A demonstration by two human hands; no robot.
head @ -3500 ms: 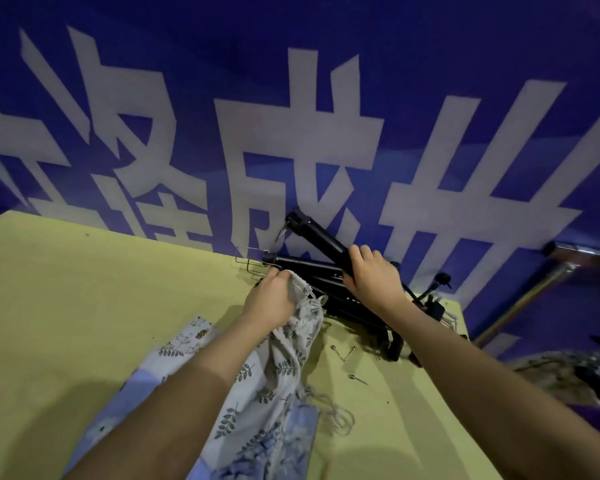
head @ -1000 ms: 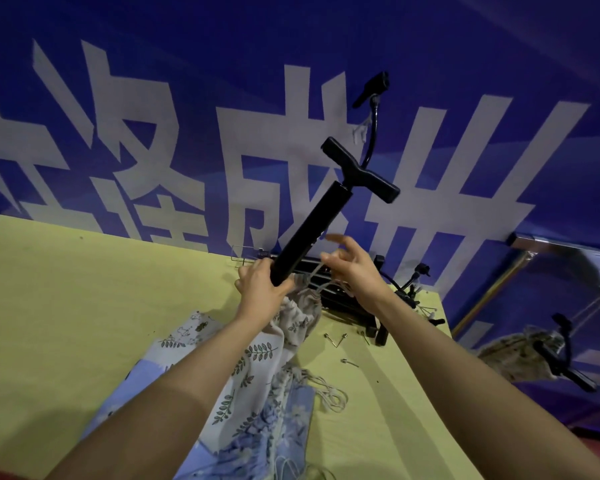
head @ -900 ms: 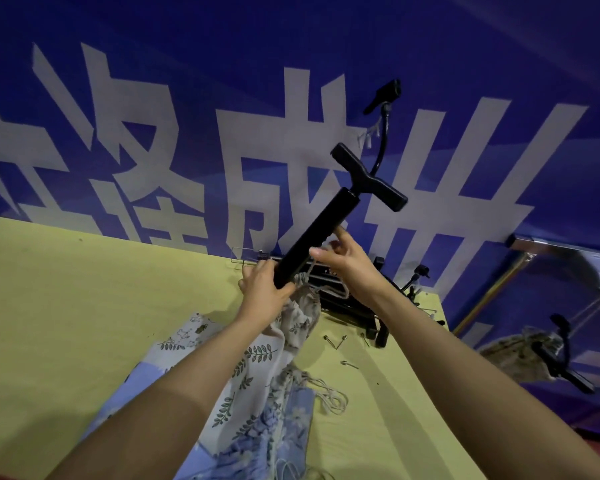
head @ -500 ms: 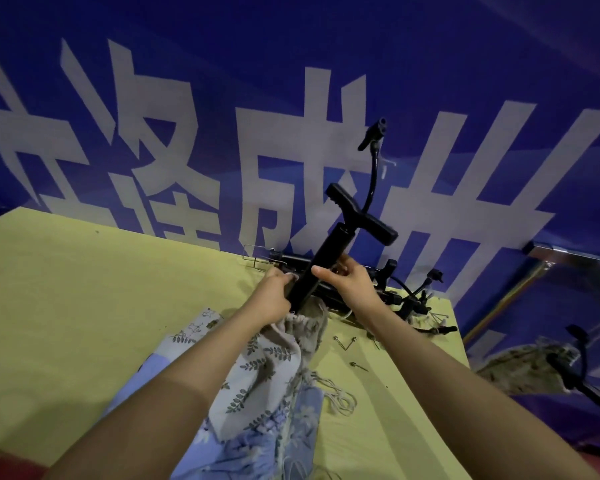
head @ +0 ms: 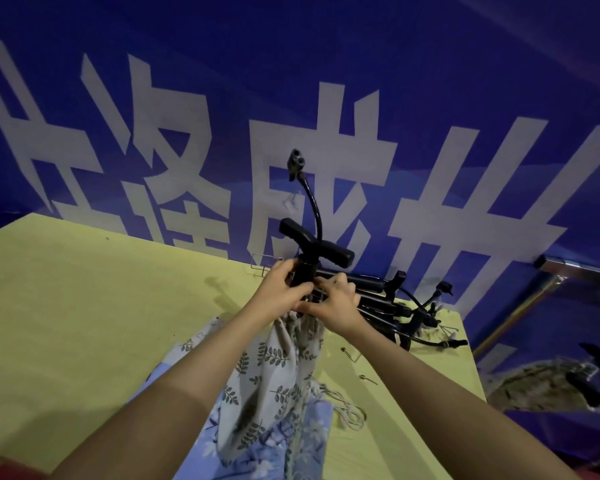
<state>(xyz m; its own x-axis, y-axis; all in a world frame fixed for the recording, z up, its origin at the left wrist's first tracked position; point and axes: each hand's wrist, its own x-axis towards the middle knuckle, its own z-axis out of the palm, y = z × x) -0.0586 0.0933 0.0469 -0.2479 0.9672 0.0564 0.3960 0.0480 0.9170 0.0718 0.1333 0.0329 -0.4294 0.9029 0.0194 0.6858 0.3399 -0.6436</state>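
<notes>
Left hand (head: 284,289) curls round the pump (head: 314,245) barrel at the bag (head: 278,358) mouth, right hand (head: 333,303) pinches the gathered rim beside it — feed the barrel straight down (T-handle upright), cloth held wide. Yellow table (head: 84,323) lies underneath; spare pumps (head: 388,306) heap at right, blue banner (head: 430,98) behind.

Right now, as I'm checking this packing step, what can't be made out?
All in the head view:
- pump: lower barrel hidden inside the leaf-print bag.
- Bag mouth: covered by the left hand and right hand.
- other pumps: overlapping, count unclear.
- small metal pieces: too small to identify.
</notes>
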